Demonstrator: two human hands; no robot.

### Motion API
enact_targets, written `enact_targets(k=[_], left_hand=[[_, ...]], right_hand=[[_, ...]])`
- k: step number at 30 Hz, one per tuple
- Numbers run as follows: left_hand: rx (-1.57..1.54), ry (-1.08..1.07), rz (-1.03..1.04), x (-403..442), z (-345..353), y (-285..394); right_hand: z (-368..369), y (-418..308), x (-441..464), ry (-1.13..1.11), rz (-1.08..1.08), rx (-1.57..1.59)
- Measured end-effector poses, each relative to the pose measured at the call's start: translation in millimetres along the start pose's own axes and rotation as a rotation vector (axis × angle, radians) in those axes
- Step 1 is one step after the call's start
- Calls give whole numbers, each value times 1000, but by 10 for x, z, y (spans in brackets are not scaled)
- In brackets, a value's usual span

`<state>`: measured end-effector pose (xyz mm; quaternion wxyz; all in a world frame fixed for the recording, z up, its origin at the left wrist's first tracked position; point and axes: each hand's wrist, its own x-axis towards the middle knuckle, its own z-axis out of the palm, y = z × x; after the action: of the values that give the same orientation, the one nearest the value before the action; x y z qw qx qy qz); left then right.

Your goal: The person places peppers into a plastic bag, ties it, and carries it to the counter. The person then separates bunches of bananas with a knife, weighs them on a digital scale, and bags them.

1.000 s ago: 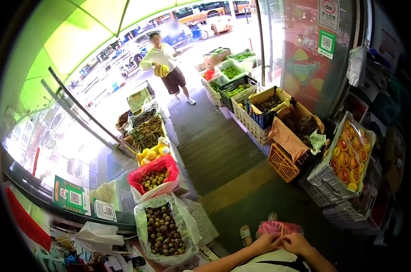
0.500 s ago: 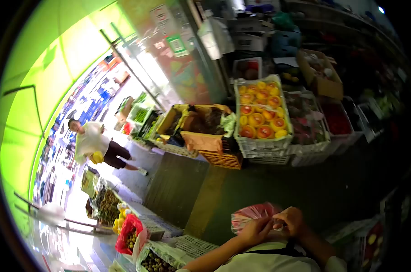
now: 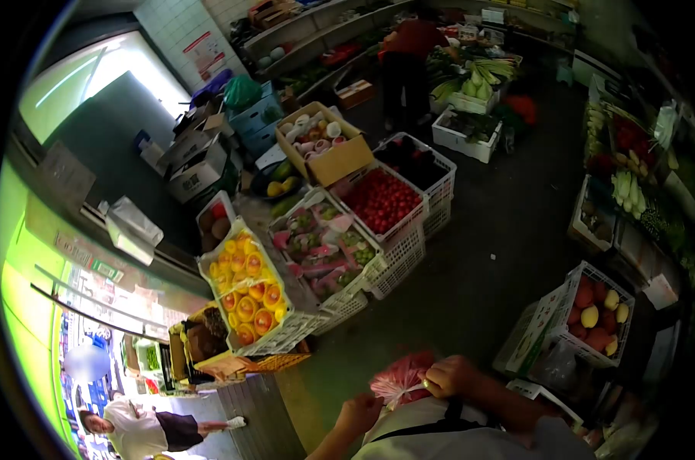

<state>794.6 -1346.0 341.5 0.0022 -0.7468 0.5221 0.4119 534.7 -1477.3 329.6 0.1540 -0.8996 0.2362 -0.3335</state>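
A red-and-white striped plastic bag [image 3: 401, 377] hangs in front of my body, at the bottom centre of the head view. On its left side my left hand [image 3: 360, 414] has its fingers curled at the edge of the bag's gathered top. My right hand [image 3: 448, 377] is closed at the bag's upper right, its fingertips pinching something too small to make out, probably part of the bag. The bag's contents are hidden. Beyond the hands lies the dark floor [image 3: 409, 322].
Crates of orange-yellow fruit [image 3: 249, 287], wrapped produce [image 3: 324, 245] and red fruit [image 3: 383, 201] stand ahead left. A crate of red and yellow fruit [image 3: 596, 314] is at right. One person [image 3: 412, 57] bends near vegetables; another [image 3: 144, 429] stands outside.
The view has swung right, from the entrance to the shop's interior. My hands, together before, are now apart at either side of the bag. The person outside now appears at lower left.
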Motion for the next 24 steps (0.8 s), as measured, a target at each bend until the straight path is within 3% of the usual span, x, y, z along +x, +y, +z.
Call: enact_targets(k=[1, 2, 5, 7, 9, 10, 11, 12, 13, 15, 16, 18, 19, 21, 22, 24], left_hand=[[-22, -154, -60, 249, 16, 167], [-5, -171, -54, 480, 49, 208], [-252, 29, 455, 1055, -42, 730], [-21, 257, 945, 1513, -109, 1337], [-398, -154, 630, 1924, -81, 1841], [-397, -274, 525, 2062, -267, 2250], [-421, -254, 767, 2314, -322, 2479], [-408, -281, 780, 2570, -415, 2713], [-350, -250, 849, 2774, -541, 2956], [-297, -283, 909, 3211, -688, 3365], [-276, -304, 940, 3429, -745, 3622], [-326, -356, 1026, 3727, -839, 4053], [-342, -453, 926, 3842, -929, 4289], [-215, -514, 940, 4316, -1141, 4921], [-167, -504, 940, 4552, -1104, 5231], [-69, -475, 973, 5113, -961, 5486]], right_hand=[[-15, 137, 3, 14, 22, 78], [-29, 202, 10, 27, 52, 162], [-123, 592, 32, 22, 133, 241], [-233, 1018, 163, 65, 179, 231], [-512, 1427, 366, 86, 367, 232], [-674, 1661, 470, 135, 501, 247], [-738, 1892, 488, 185, 699, 296], [-788, 2131, 471, 239, 896, 349], [-868, 2323, 476, 258, 921, 344], [-1044, 2738, 524, 356, 1289, 717], [-1118, 2993, 572, 400, 1292, 703], [-1224, 3344, 616, 529, 771, 365], [-1362, 3437, 660, 568, 796, 360], [-1650, 3826, 806, 427, 994, 480], [-1668, 4164, 757, 473, 1005, 486], [-1586, 4803, 716, 581, 847, 157]])
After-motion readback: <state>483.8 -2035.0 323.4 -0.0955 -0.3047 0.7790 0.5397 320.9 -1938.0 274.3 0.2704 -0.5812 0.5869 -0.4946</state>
